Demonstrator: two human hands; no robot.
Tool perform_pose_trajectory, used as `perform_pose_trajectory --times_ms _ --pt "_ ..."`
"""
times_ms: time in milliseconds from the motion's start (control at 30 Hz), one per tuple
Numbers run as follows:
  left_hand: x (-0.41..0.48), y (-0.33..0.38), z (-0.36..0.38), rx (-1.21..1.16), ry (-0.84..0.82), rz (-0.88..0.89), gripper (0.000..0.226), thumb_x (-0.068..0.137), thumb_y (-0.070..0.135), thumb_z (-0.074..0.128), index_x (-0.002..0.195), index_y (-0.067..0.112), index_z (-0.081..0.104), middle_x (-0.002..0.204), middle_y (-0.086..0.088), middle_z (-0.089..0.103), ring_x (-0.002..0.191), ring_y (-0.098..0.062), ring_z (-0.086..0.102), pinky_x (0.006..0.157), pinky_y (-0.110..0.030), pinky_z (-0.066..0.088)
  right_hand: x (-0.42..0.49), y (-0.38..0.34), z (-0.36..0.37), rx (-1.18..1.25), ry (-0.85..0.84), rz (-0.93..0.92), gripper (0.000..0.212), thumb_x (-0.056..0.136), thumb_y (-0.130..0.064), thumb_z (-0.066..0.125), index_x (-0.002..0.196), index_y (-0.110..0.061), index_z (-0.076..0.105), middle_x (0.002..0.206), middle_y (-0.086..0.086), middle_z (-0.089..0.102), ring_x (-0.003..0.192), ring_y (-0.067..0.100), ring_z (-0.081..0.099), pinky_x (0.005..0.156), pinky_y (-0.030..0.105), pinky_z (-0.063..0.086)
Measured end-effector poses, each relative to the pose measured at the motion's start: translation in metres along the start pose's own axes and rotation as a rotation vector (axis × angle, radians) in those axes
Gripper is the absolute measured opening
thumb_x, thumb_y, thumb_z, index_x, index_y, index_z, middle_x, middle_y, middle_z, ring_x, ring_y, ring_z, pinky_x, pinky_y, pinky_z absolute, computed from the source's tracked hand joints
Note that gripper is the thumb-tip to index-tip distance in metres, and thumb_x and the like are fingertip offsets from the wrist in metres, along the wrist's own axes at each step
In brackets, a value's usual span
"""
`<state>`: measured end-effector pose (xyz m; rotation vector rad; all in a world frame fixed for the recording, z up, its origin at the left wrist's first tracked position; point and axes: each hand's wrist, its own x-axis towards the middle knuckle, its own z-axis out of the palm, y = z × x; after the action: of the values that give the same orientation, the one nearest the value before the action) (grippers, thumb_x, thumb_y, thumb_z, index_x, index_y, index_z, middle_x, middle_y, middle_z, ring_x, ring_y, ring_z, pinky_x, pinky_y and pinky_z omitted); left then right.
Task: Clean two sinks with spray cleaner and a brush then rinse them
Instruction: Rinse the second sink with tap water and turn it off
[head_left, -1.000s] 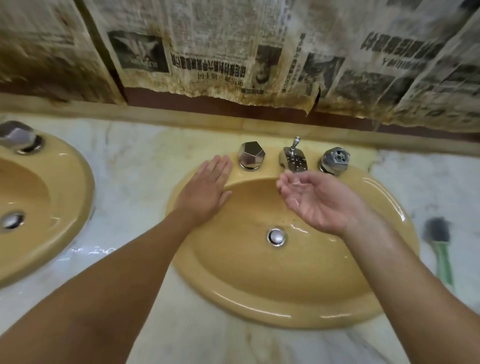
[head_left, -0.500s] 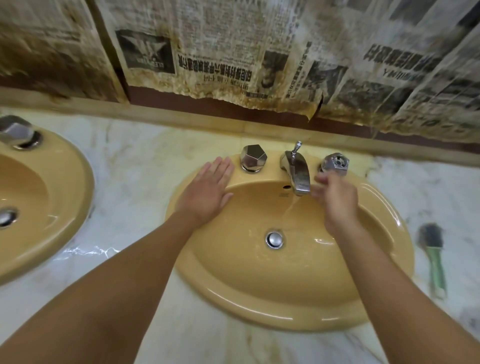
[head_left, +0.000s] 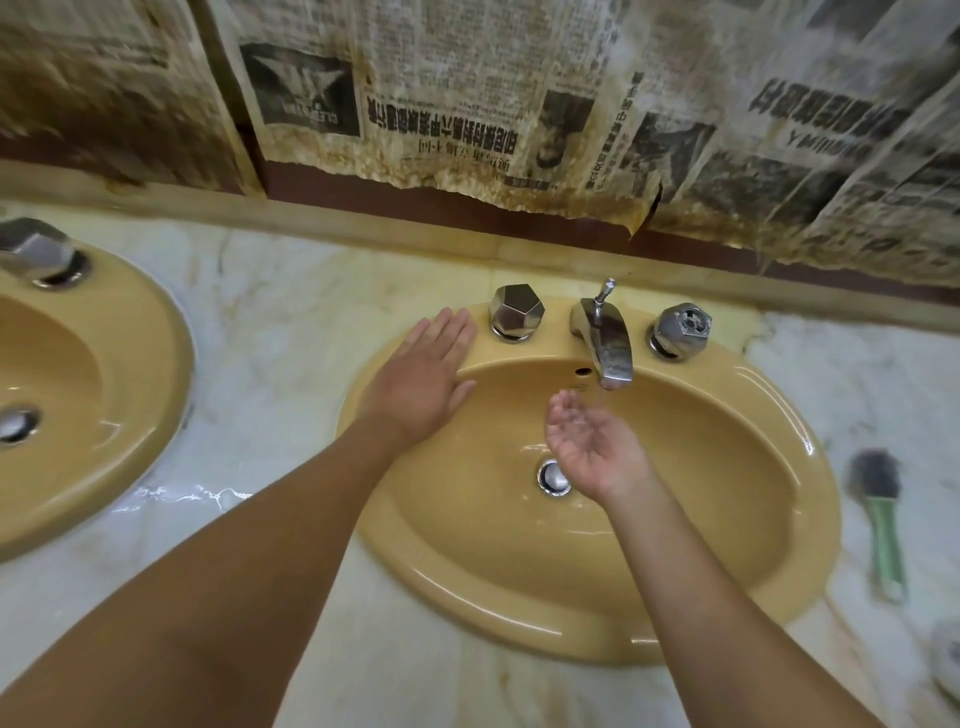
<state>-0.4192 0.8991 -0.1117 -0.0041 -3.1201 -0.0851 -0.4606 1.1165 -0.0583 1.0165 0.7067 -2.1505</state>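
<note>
- Sink (head_left: 519, 618), the mustard basin set in the marble counter (head_left: 291, 332) towards its right end: its near rim is glossy and shows no foam, so I judge this to be the rinsing step.
- Brush (head_left: 880, 514) lies on the counter just right of the basin, near the right edge, and no hand touches it.
- Drain (head_left: 554, 477) sits at the bowl's middle; water flung round the walls should run down to it.
- Right hand (head_left: 592, 447) is palm up below the spout, fingers loosely curled into a cup and holding no object. To rinse well, let the cup fill, then throw the water along the walls and rim, not only at the bottom.
- Left hand (head_left: 421, 384) lies flat on the basin's back-left rim, fingers straight and together, bracing.
- Spout (head_left: 608, 348) stands between the left knob (head_left: 516, 319) and the right knob (head_left: 680, 330); whether water runs I cannot tell, so check the flow first.
- Second sink (head_left: 130, 389) lies at the counter's left edge.
</note>
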Motion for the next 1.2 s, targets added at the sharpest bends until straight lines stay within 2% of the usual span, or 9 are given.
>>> perform_pose_trajectory --times_ms 233,333,400,600,767,833,933,1100,1200 --pt "0.013 0.005 -0.011 -0.414 0.039 -0.109 0.097 0.086 0.077 0.020 0.159 0.014 0.028 0.166 -0.006 0.025 0.155 -0.020 0.015 0.127 -0.036 0.006 -0.039 0.012 0.091 -0.359 -0.196 0.023 0.029 0.107 -0.009 0.035 0.114 0.006 0.059 0.108 0.017 0.064 0.086 0.027 0.069 0.077 0.034 0.062" --pt "0.046 0.031 -0.029 -0.772 0.159 -0.287 0.063 0.088 0.073 0.048 0.124 0.023 0.060 0.114 0.007 0.070 0.108 -0.009 0.063 0.095 -0.022 0.044 -0.048 -0.004 0.142 -0.921 -0.108 -0.344 0.034 0.106 -0.011 0.036 0.110 0.012 0.061 0.110 0.021 0.068 0.091 0.032 0.071 0.072 0.036 0.063" --pt "0.071 0.047 -0.036 -0.809 0.234 -0.330 0.035 0.093 0.053 0.060 0.112 0.023 0.064 0.092 0.011 0.066 0.083 -0.007 0.061 0.067 -0.020 0.042 -0.052 -0.012 0.164 -1.353 -0.033 -0.611 0.039 0.105 -0.016 0.039 0.099 0.008 0.068 0.096 0.021 0.074 0.086 0.032 0.074 0.076 0.038 0.063" --pt "0.090 0.053 -0.027 -0.657 0.359 -0.146 0.024 0.093 0.029 0.056 0.110 0.015 0.067 0.105 -0.008 0.062 0.087 -0.025 0.057 0.076 -0.045 0.053 -0.050 -0.041 0.154 -1.951 -0.104 -0.973 0.046 0.103 -0.029 0.040 0.083 -0.011 0.077 0.079 0.000 0.076 0.080 0.016 0.073 0.086 0.039 0.058" --pt "0.064 0.040 -0.016 -0.558 0.195 -0.293 0.091 0.085 0.071 0.061 0.153 0.016 0.031 0.133 -0.001 0.063 0.126 -0.021 0.054 0.111 -0.039 0.040 -0.039 -0.047 0.060 -1.486 0.358 -1.322 0.036 0.102 -0.026 0.041 0.083 -0.016 0.070 0.082 -0.005 0.067 0.080 0.015 0.059 0.069 0.031 0.042" --pt "0.049 0.030 -0.009 -0.313 0.095 -0.300 0.100 0.088 0.080 0.041 0.157 0.010 0.021 0.158 -0.006 0.041 0.149 -0.023 0.030 0.124 -0.042 0.019 -0.026 -0.044 0.027 -0.954 0.407 -0.941 0.031 0.101 -0.026 0.043 0.081 -0.016 0.065 0.082 -0.002 0.065 0.076 0.019 0.060 0.067 0.030 0.044" --pt "0.022 0.021 0.002 -0.087 0.063 -0.171 0.085 0.100 0.068 0.021 0.161 0.010 0.010 0.169 -0.009 0.012 0.156 -0.025 0.006 0.127 -0.045 0.006 -0.010 -0.029 -0.006 -0.291 0.169 -0.189 0.035 0.107 -0.024 0.036 0.098 -0.002 0.062 0.091 0.012 0.065 0.083 0.024 0.064 0.078 0.030 0.054" --pt "-0.010 0.009 0.005 -0.097 0.041 0.088 0.071 0.102 0.047 0.015 0.162 0.009 0.009 0.170 -0.008 0.009 0.157 -0.022 0.003 0.127 -0.039 0.006 -0.001 -0.020 -0.011 0.095 0.009 -0.116 0.039 0.109 -0.018 0.028 0.118 0.007 0.056 0.101 0.021 0.067 0.104 0.030 0.066 0.085 0.035 0.057" --pt "-0.026 0.011 0.007 -0.134 0.082 -0.140 0.073 0.100 0.049 0.021 0.159 0.004 0.023 0.166 -0.013 0.021 0.156 -0.029 0.012 0.127 -0.043 0.010 -0.002 -0.012 0.004 -0.026 -0.142 -0.005 0.042 0.107 -0.015 0.034 0.136 0.013 0.046 0.127 0.030 0.060 0.128 0.039 0.055 0.105 0.047 0.048"
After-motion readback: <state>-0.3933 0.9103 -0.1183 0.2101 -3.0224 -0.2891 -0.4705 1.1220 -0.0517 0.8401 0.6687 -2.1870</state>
